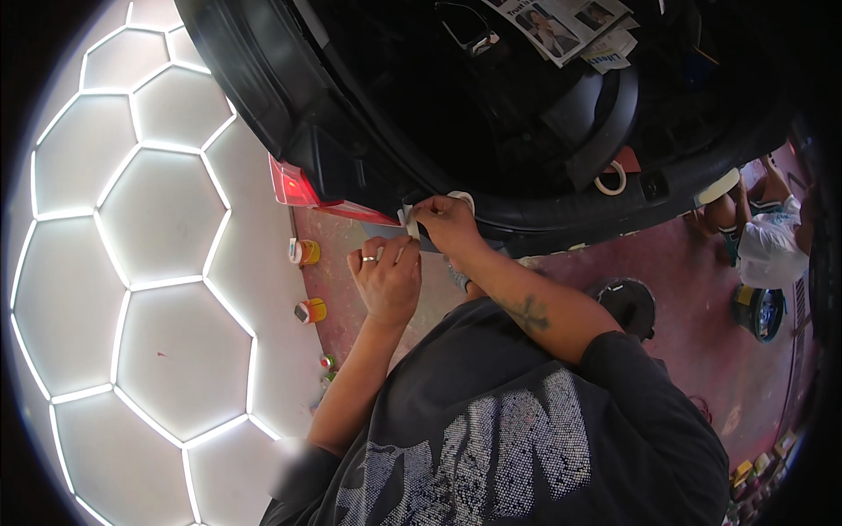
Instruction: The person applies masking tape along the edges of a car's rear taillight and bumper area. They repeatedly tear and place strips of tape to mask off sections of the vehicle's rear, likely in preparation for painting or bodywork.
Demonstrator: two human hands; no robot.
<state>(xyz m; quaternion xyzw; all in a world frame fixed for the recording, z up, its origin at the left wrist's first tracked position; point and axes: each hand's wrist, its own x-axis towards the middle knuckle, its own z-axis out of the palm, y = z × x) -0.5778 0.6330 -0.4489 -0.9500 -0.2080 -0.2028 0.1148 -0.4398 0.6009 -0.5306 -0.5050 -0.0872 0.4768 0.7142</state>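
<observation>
Fingers of right hand pinched on masking tape strip, pressing it along black car edge; left hand curled just near, steadying the strip's tail.

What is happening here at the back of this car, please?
A person in a dark printed shirt stands at the open trunk of a car. The right hand holds a strip of pale masking tape at the trunk's lower edge, next to the red tail light. The left hand, with a ring, is just below, fingers curled near the tape. Another tape roll and newspapers lie inside the trunk.
</observation>
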